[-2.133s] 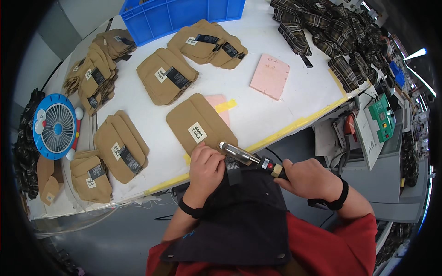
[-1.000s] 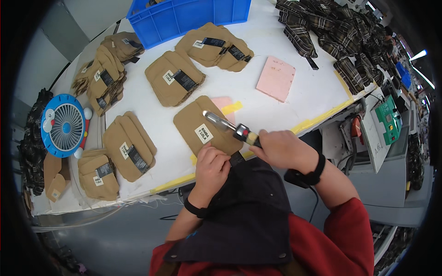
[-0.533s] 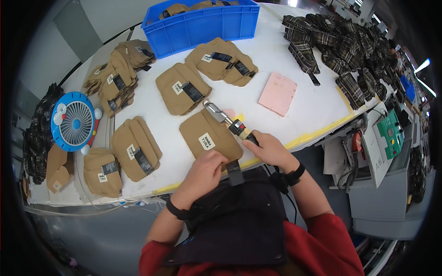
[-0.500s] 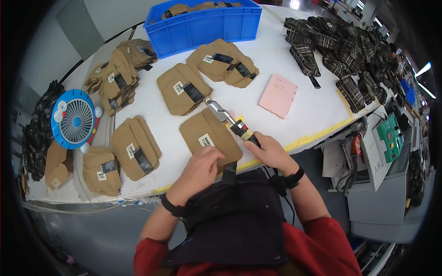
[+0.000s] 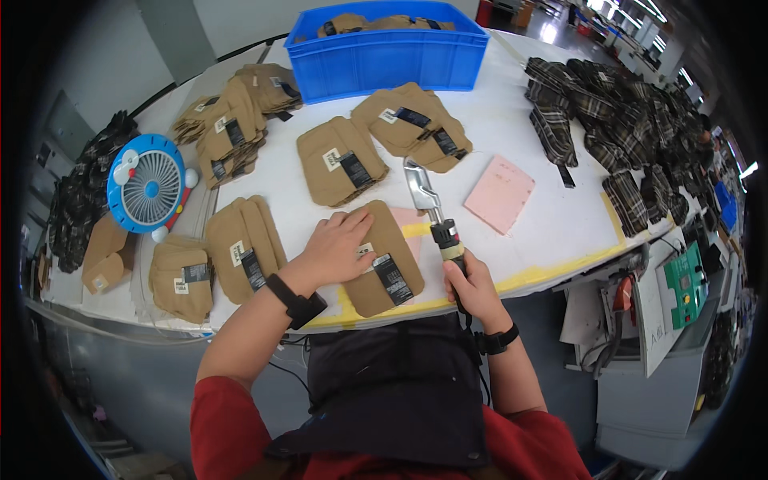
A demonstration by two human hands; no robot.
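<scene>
My left hand lies with its fingers stretched out on a tan fabric piece near the table's front edge. That piece has a black label strip lying across it, and a white label partly hidden by my hand. My right hand grips the dark handle of a corded hand tool with a flat silver metal head, like a small iron. The tool's head is raised to the right of the piece, pointing away from me. A pink sheet shows partly from under the fabric.
Several labelled tan stacks lie on the white table, with a blue crate of more behind. Left is a blue fan beside a cardboard box. A pink block, dark plaid fabric and a green control box are rightward.
My left hand has gone from curled at the piece's near edge to spread on top. The black strip now lies across the fabric. The tool has swung more upright. The view has shifted.
</scene>
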